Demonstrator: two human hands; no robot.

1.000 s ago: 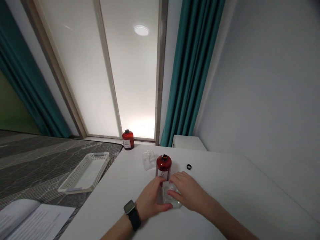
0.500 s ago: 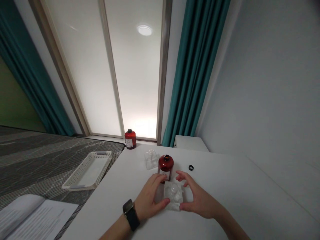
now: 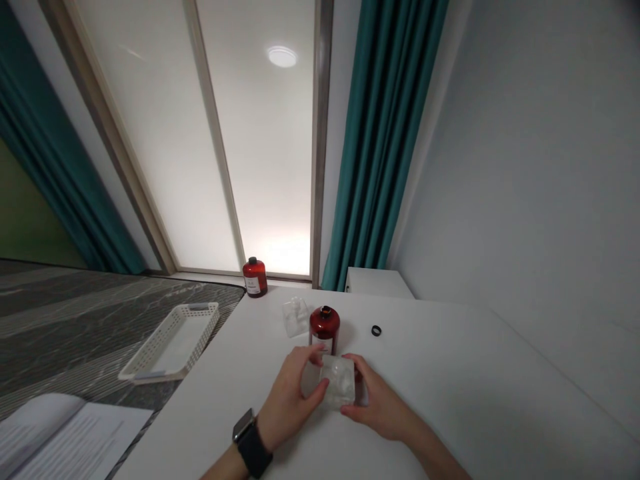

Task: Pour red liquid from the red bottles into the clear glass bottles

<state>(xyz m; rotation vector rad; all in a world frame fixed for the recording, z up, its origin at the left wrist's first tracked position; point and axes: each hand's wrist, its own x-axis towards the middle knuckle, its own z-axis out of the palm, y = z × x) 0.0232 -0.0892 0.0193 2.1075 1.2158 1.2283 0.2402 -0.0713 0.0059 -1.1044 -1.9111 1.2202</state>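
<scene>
Between my hands is a clear, squarish mold point(image 3: 339, 383) with rounded shapes inside it. My right hand point(image 3: 376, 399) grips its right edge, thumb at the near corner and fingers at the far one. On the left side my left hand point(image 3: 291, 390), with a black watch on its wrist, has its thumb and fingers curled at the edge. Just beyond stands a dark red bottle point(image 3: 324, 325) with an uncapped neck; my left fingertips partly cover its label. A black ring point(image 3: 376, 331) lies to the right of the bottle.
A second clear mold point(image 3: 295, 317) lies left of the bottle. Another red bottle point(image 3: 255, 278), black-capped, stands at the table's far left corner. Left of the white table point(image 3: 430, 373) are a white basket point(image 3: 131, 371) and an open book point(image 3: 107, 427). A white cabinet point(image 3: 377, 283) stands behind.
My hands have closed in on the clear mold. It appears raised and tilted toward me, and my right fingers now hold its edge. The view has shifted slightly.
</scene>
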